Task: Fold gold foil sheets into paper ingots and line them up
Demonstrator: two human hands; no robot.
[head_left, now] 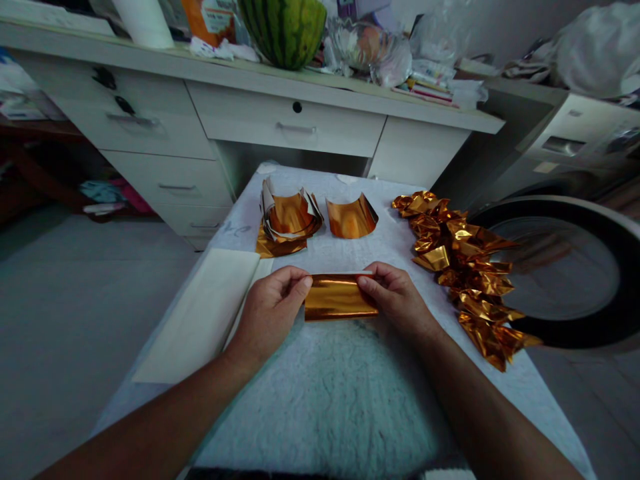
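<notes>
My left hand and my right hand pinch the two upper corners of a shiny gold foil paper sheet, thumbs on the near face. A thin pale strip shows along its top edge. Just beyond lies a single curled gold sheet. Left of that sits a stack of curled gold sheets with pale backs. Along the right side of the table runs a heap of folded, crinkled gold foil pieces. White paper lies flat by my left forearm.
A pale cloth covers the small table. Behind it stands a white desk with drawers, bearing a cut watermelon, a glass bowl and bags. At right, a washing machine's open round door reaches close to the table edge.
</notes>
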